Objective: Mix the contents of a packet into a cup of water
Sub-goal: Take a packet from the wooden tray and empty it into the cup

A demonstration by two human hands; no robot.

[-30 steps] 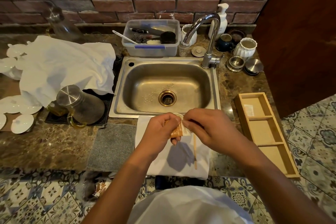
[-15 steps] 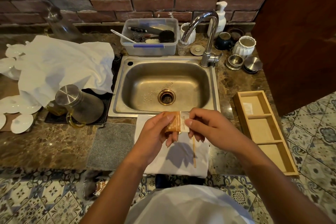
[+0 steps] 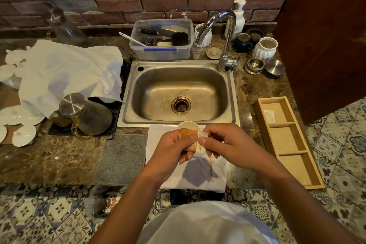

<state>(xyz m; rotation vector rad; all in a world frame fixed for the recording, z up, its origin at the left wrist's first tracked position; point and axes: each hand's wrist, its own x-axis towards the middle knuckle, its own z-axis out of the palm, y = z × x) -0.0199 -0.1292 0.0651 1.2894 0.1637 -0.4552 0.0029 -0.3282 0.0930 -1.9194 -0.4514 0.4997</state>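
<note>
Hands meet above the folded white cloth [image 3: 184, 172] on the desk: left hand [image 3: 174, 150] curls tight round the small orange paper packet [image 3: 190, 140], right hand [image 3: 223, 144] pinches its white end between thumb and forefinger. White round cup [image 3: 188, 125] sits just behind, by the steel sink [image 3: 178, 93].

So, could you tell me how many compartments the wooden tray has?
3, in a row in the wooden tray right of the sink: far, middle, near. Only the far one holds something, a white slip.
</note>
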